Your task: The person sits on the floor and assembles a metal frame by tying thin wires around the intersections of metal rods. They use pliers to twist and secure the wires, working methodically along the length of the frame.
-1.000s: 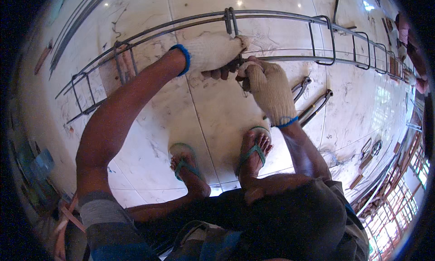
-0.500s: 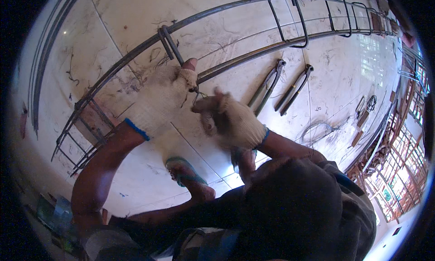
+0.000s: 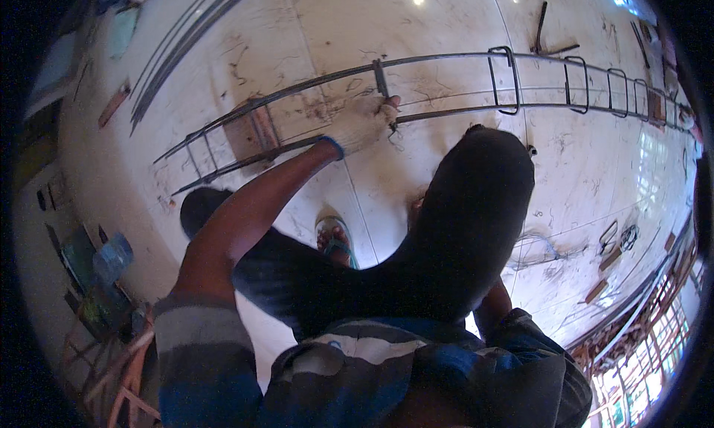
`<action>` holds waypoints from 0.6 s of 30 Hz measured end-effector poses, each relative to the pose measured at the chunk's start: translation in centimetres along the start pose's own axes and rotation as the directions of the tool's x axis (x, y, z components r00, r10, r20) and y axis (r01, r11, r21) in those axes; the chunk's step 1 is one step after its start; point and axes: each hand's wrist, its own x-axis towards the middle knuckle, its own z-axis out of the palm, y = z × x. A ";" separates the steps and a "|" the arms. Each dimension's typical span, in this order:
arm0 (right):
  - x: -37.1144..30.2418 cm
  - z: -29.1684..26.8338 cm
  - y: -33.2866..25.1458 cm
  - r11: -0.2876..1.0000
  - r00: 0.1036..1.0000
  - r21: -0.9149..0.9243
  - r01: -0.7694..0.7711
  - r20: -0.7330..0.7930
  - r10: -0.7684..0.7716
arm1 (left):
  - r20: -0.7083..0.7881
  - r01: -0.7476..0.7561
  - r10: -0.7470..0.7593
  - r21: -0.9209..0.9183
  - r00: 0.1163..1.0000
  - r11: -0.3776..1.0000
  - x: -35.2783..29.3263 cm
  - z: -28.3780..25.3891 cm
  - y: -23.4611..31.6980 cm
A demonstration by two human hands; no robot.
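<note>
My left hand [image 3: 363, 124], in a white knitted glove with a blue cuff, is closed at the near long bar of a steel rebar cage [image 3: 446, 113]. Its thumb lies where a rebar stirrup [image 3: 381, 80] meets that bar. A twisted end of tie wire [image 3: 394, 133] sticks out beside the fingers. My right hand is hidden behind my raised right knee; only part of the right forearm [image 3: 494, 303] shows. Past the knee peeks a small dark tip [image 3: 531, 150], probably one of the pincers' heads.
The cage runs across the tiled floor, with several stirrups [image 3: 513, 82] to the right. A brown block [image 3: 251, 130] sits under its left part. Loose long bars [image 3: 197, 37] lie far left. A wire coil [image 3: 537, 248] and wood pieces [image 3: 593, 291] lie at right.
The view has shifted, and my right knee now covers the pincers. My right hand has left the wire and dropped out of sight behind the leg. My left hand stays at the stirrup joint.
</note>
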 end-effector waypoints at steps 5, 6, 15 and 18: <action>-0.9 -1.3 1.8 1.000 1.000 0.004 0.018 0.001 -0.018 | -0.002 -0.056 0.057 0.177 0.998 0.983 0.5 0.1 -0.5; -1.0 -1.5 2.2 1.000 1.000 0.015 0.010 -0.012 -0.010 | 0.002 -0.064 0.065 0.213 0.998 0.975 1.4 0.3 0.0; -2.2 -3.8 4.7 0.998 0.997 0.069 0.011 -0.075 -0.006 | -0.036 -0.115 0.123 0.175 0.992 0.978 -0.2 -0.4 0.2; -3.0 -4.7 5.5 0.994 0.994 0.106 -0.004 -0.106 0.015 | -0.007 -0.108 0.111 0.194 0.994 0.975 -0.3 -0.5 0.0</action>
